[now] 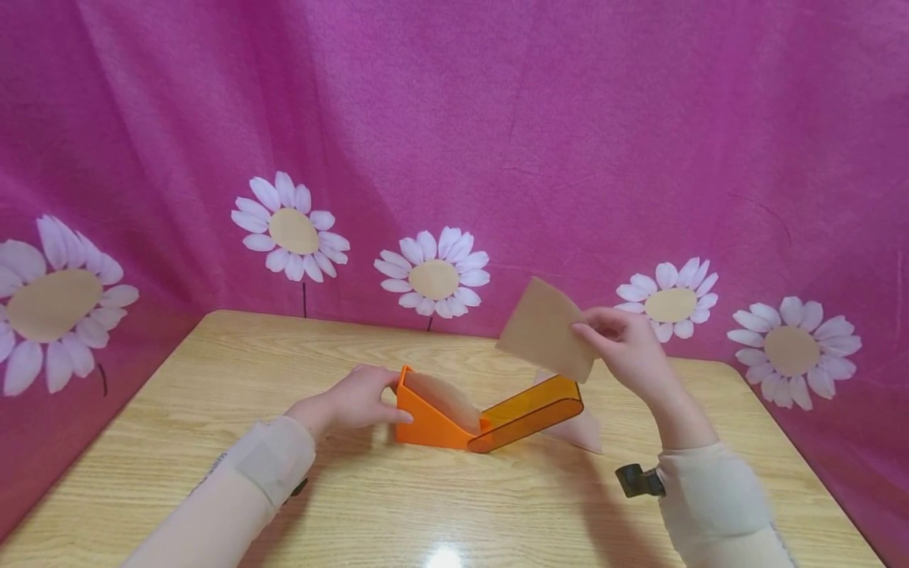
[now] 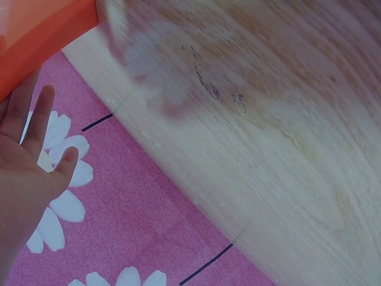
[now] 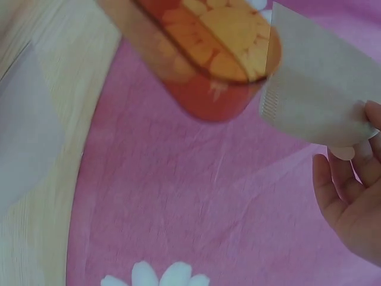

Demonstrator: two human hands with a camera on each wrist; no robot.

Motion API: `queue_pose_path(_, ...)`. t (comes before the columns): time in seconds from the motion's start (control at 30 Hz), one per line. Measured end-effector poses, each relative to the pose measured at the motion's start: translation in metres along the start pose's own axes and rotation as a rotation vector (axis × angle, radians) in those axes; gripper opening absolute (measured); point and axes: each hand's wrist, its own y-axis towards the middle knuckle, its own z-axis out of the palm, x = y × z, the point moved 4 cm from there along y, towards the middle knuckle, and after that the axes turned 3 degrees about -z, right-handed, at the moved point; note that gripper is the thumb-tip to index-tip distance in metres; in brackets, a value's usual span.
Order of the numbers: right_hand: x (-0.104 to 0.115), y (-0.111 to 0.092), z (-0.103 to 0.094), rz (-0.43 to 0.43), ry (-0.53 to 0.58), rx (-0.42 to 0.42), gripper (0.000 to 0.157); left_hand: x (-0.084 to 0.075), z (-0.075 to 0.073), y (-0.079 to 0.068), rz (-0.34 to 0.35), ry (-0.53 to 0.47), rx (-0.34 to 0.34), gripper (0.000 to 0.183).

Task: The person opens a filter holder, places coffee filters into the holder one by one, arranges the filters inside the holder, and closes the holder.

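Brown, flat paper (image 1: 543, 331) is pinched between fingers of the right hand (image 1: 632, 347); a translucent amber lid (image 1: 529, 422) tilts below them. Fingers of the left hand (image 1: 355, 396) clasp an orange plastic box (image 1: 429, 426).

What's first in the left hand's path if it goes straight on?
The orange box: the left hand seems to grip its tall end, leaving no visible gap ahead.
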Motion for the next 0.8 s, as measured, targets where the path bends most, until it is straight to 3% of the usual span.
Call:
queue_pose_path(0.3, 0.016, 0.000, 0.018, -0.008, 0.031, 0.052, 0.020, 0.000, 0.000, 0.000, -0.011, -0.021, 0.005, 0.038)
queue_pose_path(0.8, 0.021, 0.000, 0.052, -0.030, 0.026, 0.119, 0.014, 0.001, 0.001, 0.001, -0.028, -0.028, 0.005, 0.040)
